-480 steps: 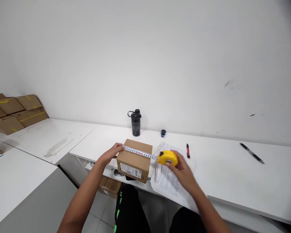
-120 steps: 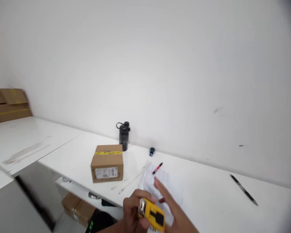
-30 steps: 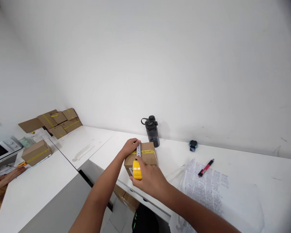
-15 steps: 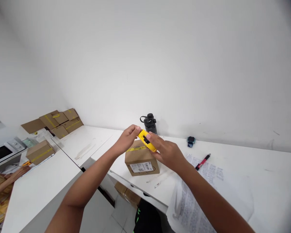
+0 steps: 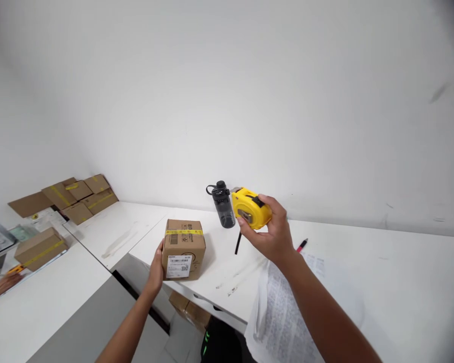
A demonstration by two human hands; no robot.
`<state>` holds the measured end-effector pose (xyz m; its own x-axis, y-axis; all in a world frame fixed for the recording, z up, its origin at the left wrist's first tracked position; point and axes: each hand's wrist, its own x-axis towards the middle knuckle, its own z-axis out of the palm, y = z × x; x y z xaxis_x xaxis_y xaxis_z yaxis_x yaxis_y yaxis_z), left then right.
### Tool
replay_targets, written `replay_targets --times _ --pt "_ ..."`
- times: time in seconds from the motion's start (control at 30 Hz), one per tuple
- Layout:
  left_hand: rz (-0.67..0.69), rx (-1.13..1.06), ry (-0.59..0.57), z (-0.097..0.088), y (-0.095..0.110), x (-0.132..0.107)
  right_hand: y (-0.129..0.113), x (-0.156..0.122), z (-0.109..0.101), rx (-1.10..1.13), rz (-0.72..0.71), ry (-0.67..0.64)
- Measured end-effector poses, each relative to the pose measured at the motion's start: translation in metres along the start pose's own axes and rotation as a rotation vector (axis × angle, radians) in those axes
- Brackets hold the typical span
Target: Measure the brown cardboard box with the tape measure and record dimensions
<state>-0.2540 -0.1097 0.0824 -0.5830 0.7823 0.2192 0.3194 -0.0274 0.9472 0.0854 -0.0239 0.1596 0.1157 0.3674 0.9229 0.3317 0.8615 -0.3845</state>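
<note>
Right hand (image 5: pixel 274 237) is closed around the yellow tape measure (image 5: pixel 250 214), held up above the white table (image 5: pixel 378 272). The case's long axis is roughly level, tip end pointing left at the dark bottle (image 5: pixel 223 204). Left hand (image 5: pixel 157 266) lies against the left side of the cardboard box (image 5: pixel 184 248); can't tell if it grips. The box is taped shut and upright, label facing the camera. Printed sheet (image 5: pixel 287 307) and red pen (image 5: pixel 301 245) lie nearby. White wall behind.
</note>
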Motion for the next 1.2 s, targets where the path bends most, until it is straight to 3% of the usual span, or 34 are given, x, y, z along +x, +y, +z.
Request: replay_targets --times 0.13,0.23,0.3,0.37,0.4,0.47,0.53,0.6,0.7,0.8,0.93,1.03,1.2 --pt "-0.035 -0.114 -0.070 0.024 -0.037 -0.021 -0.001 -0.001 0.003 0.042 -0.013 -0.004" --pt "-0.067 -0.194 -0.192 0.048 -0.037 -0.027 -0.003 -0.003 0.006 0.070 0.042 -0.095" --pt "-0.080 -0.217 -0.170 0.054 -0.016 -0.026 -0.004 -0.005 0.007 0.147 0.142 -0.192" --pt "-0.068 -0.176 -0.043 0.053 0.018 -0.023 -0.005 -0.007 0.007 0.221 0.210 -0.282" --pt "-0.027 -0.129 0.027 0.050 0.039 -0.022 -0.005 -0.007 0.007 0.237 0.218 -0.319" --pt "0.134 -0.011 0.028 0.047 0.080 -0.023 -0.005 -0.008 0.007 0.217 0.202 -0.379" --pt "0.227 0.088 -0.116 0.050 0.118 -0.026 -0.005 -0.008 0.007 0.164 0.183 -0.480" --pt "0.216 0.106 -0.309 0.058 0.146 -0.030 -0.006 -0.007 0.007 0.110 0.136 -0.600" --pt "0.161 0.094 -0.559 0.069 0.168 -0.031 -0.009 -0.004 0.008 0.088 -0.022 -0.686" --pt "0.105 0.094 -0.636 0.070 0.173 -0.029 -0.012 -0.001 0.009 0.091 -0.137 -0.687" --pt "0.039 0.032 -0.560 0.058 0.166 -0.021 -0.010 0.004 0.003 0.089 -0.135 -0.727" --pt "0.024 0.018 -0.498 0.045 0.150 -0.007 0.002 0.009 -0.007 0.096 0.004 -0.745" --pt "-0.090 0.079 -0.399 0.024 0.106 0.020 0.041 0.015 -0.026 0.039 0.261 -0.775"
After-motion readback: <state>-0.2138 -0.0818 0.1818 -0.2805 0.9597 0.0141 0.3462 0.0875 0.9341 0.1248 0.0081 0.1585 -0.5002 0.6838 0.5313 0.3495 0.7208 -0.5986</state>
